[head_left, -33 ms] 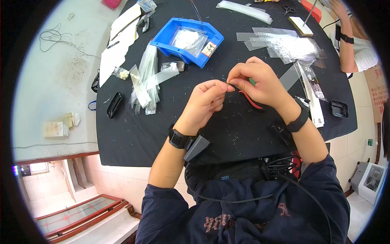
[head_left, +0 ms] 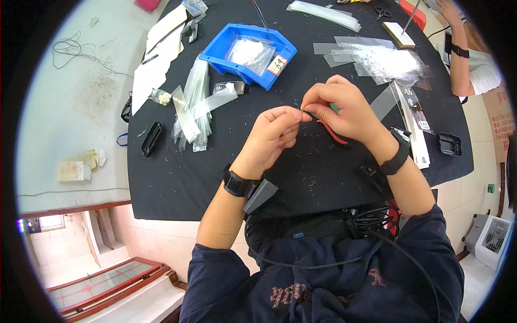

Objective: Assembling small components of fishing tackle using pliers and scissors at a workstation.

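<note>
Above the middle of the black table, my left hand [head_left: 276, 129] and my right hand [head_left: 342, 107] meet at the fingertips, each closed in a pinch. Whatever tiny thing lies between them is too small to make out. A curved red handle [head_left: 332, 133] sticks out below my right hand, and a bit of green [head_left: 334, 108] shows between the fingers. Whether this tool sits in the palm or lies under it cannot be told. Just beyond my hands stands a blue bin [head_left: 226, 63] holding a clear bag [head_left: 251, 53] of small white pieces.
Clear plastic strips [head_left: 196, 107] lie left, with a small black tray [head_left: 152, 139] beside them. Clear sheets [head_left: 377, 58] are heaped far right. Another black tray [head_left: 449, 144] sits at the right edge. Scissors [head_left: 383, 12] lie at the back. Another person's arm [head_left: 459, 59] is at right.
</note>
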The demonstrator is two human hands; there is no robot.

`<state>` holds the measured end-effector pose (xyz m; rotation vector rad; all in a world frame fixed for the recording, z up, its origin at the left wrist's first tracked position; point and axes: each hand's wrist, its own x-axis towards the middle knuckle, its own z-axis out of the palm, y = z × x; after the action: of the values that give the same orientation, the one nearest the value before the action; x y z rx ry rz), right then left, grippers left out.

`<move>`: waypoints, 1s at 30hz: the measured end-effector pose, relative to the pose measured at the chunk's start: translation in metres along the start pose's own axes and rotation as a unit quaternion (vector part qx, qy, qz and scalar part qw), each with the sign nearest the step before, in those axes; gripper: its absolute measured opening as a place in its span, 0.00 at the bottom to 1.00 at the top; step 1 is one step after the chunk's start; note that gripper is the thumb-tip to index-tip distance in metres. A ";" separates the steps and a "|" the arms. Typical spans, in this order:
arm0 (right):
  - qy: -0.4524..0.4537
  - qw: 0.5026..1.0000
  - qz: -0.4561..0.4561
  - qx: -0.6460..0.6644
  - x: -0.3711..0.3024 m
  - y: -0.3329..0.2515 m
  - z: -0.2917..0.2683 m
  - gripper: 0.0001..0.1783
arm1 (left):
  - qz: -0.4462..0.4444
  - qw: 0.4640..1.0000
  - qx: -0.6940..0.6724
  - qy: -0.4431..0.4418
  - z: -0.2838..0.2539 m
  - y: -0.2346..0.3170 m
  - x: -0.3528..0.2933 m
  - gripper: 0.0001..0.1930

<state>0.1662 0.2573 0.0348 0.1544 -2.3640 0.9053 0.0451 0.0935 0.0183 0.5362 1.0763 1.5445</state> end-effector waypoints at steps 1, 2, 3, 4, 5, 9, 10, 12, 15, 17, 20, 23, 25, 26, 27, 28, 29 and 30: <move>-0.001 1.000 0.006 0.003 0.000 0.000 0.000 0.03 | -0.011 1.000 0.000 -0.008 0.001 0.001 -0.001 0.10; -0.002 1.000 0.005 0.002 0.000 0.000 0.000 0.03 | -0.022 1.000 0.000 -0.016 0.001 0.001 -0.001 0.10; 0.001 1.000 0.005 0.000 -0.001 -0.001 0.001 0.02 | -0.022 1.000 0.000 -0.016 0.002 0.002 -0.001 0.10; 0.003 1.000 0.008 0.001 -0.001 -0.001 0.002 0.02 | -0.020 1.000 0.000 -0.022 0.003 0.002 -0.002 0.11; 0.003 1.000 0.005 -0.001 -0.001 -0.001 0.002 0.02 | -0.020 0.999 0.002 -0.028 0.003 0.003 -0.002 0.11; -0.004 1.000 0.015 0.018 0.000 0.000 0.001 0.02 | -0.018 1.000 0.003 -0.025 0.004 0.005 -0.003 0.12; -0.009 1.000 0.019 0.023 0.000 0.000 0.001 0.02 | -0.014 0.999 0.009 -0.029 0.004 0.005 -0.003 0.12; -0.009 1.000 0.016 0.024 0.000 0.000 0.001 0.02 | -0.010 0.999 0.015 -0.032 0.004 0.004 -0.003 0.12; 0.004 1.000 0.012 0.027 0.000 0.001 0.004 0.02 | 0.005 1.000 0.016 -0.025 0.005 0.002 -0.003 0.12; 0.017 0.999 0.009 0.029 0.000 0.001 0.005 0.02 | 0.012 1.000 0.009 -0.018 0.004 0.000 -0.003 0.11; 0.025 0.999 0.014 0.032 -0.001 0.000 0.007 0.02 | 0.026 1.000 0.012 -0.013 0.003 -0.001 -0.002 0.11; 0.016 0.999 0.024 0.044 -0.001 -0.001 0.006 0.02 | 0.035 0.999 0.024 -0.026 0.002 -0.001 -0.003 0.12; 0.008 0.999 -0.001 0.042 0.001 0.000 0.005 0.02 | 0.037 0.999 0.023 -0.026 0.002 -0.001 -0.003 0.12; 0.008 0.999 -0.001 0.042 0.002 0.001 0.004 0.02 | 0.038 0.999 0.021 -0.027 0.002 -0.001 -0.003 0.12; 0.005 0.998 -0.014 0.058 0.003 0.004 0.002 0.04 | 0.038 0.999 0.022 -0.026 0.002 -0.001 -0.003 0.12; 0.000 0.997 -0.018 0.075 0.004 0.005 0.000 0.05 | 0.042 0.999 0.026 -0.011 0.002 -0.001 -0.003 0.11; 0.004 0.995 0.030 0.091 0.003 0.006 -0.003 0.07 | 0.046 0.999 0.028 0.003 0.002 0.000 -0.004 0.11; 0.007 0.990 0.086 0.109 0.003 0.008 -0.007 0.09 | 0.048 0.998 0.029 0.004 0.003 0.000 -0.003 0.11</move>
<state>0.1648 0.2679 0.0360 0.0306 -2.2880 1.2428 0.0479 0.0913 0.0203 0.6289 1.1184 1.6036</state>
